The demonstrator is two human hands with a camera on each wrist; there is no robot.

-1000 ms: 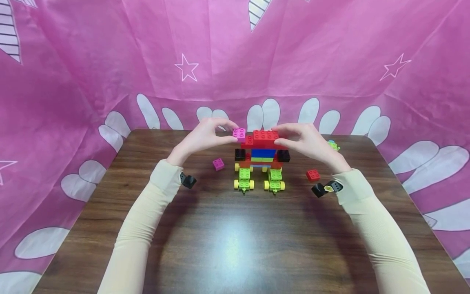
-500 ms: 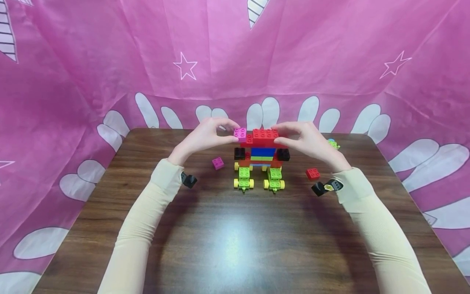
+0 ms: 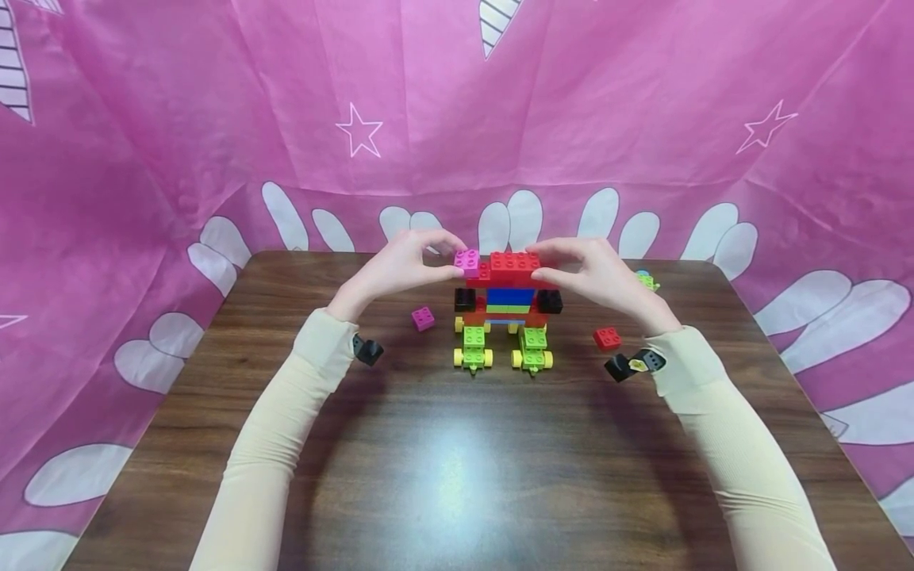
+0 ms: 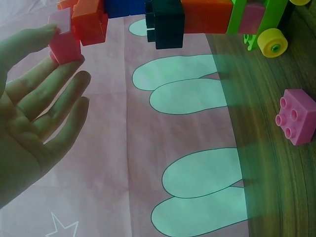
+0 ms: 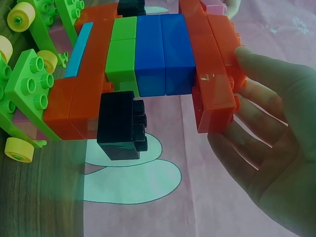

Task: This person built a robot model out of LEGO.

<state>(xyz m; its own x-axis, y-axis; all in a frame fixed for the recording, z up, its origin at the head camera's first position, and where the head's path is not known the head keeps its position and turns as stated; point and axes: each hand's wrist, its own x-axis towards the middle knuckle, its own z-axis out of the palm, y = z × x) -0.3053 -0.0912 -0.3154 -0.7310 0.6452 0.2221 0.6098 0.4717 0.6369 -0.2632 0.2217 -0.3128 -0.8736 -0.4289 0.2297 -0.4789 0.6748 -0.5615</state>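
Note:
My left hand pinches a pink toy building brick between thumb and fingers, over the left end of the model's upper red layer. Whether its studs are joined there, I cannot tell. At the other end my right hand grips the long red brick on top, thumb in front and fingers behind. Below lie blue bricks, a green layer and a red layer, with a black brick sticking out at one side and another black brick opposite. Green wheeled bases carry the model upright.
A loose magenta brick lies on the brown table left of the model, and a loose red brick lies to the right. Behind the right wrist a small green piece is partly visible. Pink cloth rises behind the table.
The left hand has shifted the pink brick slightly right, nearer the long red brick. The right hand and the model stay almost in place.

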